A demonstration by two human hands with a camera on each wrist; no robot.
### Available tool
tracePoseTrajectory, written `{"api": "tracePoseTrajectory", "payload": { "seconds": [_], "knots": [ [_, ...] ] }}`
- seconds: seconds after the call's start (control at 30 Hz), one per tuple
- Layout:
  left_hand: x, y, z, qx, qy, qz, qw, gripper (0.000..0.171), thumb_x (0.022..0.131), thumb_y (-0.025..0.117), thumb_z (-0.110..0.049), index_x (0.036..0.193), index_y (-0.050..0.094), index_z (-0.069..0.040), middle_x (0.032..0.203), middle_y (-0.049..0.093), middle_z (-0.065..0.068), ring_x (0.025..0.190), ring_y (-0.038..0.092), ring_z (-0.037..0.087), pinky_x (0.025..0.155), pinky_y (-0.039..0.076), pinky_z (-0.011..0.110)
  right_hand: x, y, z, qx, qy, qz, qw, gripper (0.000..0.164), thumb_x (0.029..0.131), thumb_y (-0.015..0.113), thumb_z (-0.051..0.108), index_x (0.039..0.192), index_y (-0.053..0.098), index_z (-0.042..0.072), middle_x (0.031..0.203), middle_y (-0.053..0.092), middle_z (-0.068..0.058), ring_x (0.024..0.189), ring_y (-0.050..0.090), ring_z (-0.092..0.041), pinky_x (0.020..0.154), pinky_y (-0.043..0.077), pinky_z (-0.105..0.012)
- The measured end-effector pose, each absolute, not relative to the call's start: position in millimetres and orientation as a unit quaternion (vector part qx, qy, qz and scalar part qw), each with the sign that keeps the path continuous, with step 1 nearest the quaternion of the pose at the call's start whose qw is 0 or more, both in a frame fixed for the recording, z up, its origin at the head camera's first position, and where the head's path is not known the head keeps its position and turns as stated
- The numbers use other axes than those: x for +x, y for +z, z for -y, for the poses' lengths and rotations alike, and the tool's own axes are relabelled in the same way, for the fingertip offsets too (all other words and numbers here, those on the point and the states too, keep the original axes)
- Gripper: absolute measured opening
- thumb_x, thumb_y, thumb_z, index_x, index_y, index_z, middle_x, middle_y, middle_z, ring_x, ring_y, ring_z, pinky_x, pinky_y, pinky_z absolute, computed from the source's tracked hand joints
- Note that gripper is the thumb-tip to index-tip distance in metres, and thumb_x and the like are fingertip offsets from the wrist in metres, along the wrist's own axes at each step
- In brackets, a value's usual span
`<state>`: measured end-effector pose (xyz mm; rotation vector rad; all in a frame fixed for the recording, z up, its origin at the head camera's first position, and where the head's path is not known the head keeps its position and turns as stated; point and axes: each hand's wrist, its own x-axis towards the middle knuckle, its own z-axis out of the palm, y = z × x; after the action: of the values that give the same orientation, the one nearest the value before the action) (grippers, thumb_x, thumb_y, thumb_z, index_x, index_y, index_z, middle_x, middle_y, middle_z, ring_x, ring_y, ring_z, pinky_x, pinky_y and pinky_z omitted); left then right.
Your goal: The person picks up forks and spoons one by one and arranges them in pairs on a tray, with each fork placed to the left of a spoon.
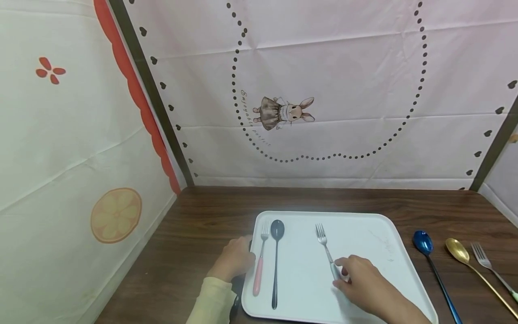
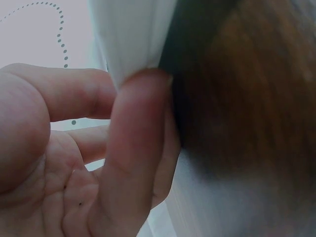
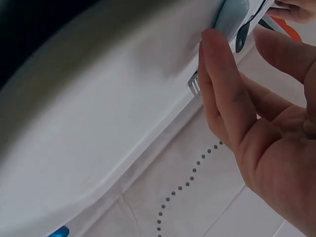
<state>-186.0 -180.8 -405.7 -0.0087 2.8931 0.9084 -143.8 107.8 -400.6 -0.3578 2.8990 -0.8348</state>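
A white tray (image 1: 299, 270) lies on the wooden table. My left hand (image 1: 232, 258) holds its left edge; in the left wrist view, the fingers and thumb (image 2: 138, 113) pinch the rim. Over the tray, my right hand (image 1: 364, 281) has its thumb and fingers spread around the pale green handle of a fork (image 1: 321, 235). The right wrist view shows that handle (image 3: 232, 17) beside a fingertip, with a gap to the thumb. A pink-handled fork (image 1: 259, 270) and a dark spoon (image 1: 277, 231) lie side by side on the tray's left.
Right of the tray lie a blue spoon (image 1: 423, 243), a gold spoon (image 1: 458, 251) and another fork (image 1: 481, 256) with a pale green handle end. Printed cloth walls (image 1: 344, 90) stand behind the table (image 1: 210, 202) and at its sides.
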Motion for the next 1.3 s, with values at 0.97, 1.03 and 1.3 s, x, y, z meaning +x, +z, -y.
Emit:
{"api": "tracePoseTrajectory", "payload": {
  "seconds": [0.97,1.03,1.3],
  "knots": [
    [-187,-406,182,-0.003,0.297,-0.953,0.055,0.046,0.080,0.053,-0.008,0.126,0.050,0.000,0.096,0.059,0.016,0.063,0.054,0.020,0.049,0.049,0.034,-121,-416,-99,-0.236,-0.229,-0.944,0.014,0.044,0.071,0.074,0.015,0.111,0.063,0.001,0.085,0.054,0.004,0.063,0.043,-0.005,0.055,0.046,-0.027],
    [-187,-407,181,-0.002,0.296,-0.954,0.055,0.047,0.080,0.053,-0.008,0.126,0.050,0.000,0.096,0.059,0.016,0.063,0.054,0.020,0.049,0.049,0.034,-121,-416,-98,-0.234,-0.231,-0.944,0.013,0.044,0.071,0.075,0.015,0.111,0.063,0.001,0.085,0.054,0.004,0.063,0.043,-0.006,0.054,0.046,-0.027],
    [-188,-407,180,-0.002,0.294,-0.954,0.054,0.047,0.081,0.053,-0.008,0.127,0.050,0.000,0.096,0.059,0.015,0.064,0.054,0.020,0.050,0.049,0.034,-123,-417,-98,-0.238,-0.228,-0.944,0.002,0.043,0.071,0.074,0.018,0.110,0.064,0.002,0.084,0.055,0.004,0.064,0.043,-0.005,0.055,0.046,-0.027]
  ]
}}
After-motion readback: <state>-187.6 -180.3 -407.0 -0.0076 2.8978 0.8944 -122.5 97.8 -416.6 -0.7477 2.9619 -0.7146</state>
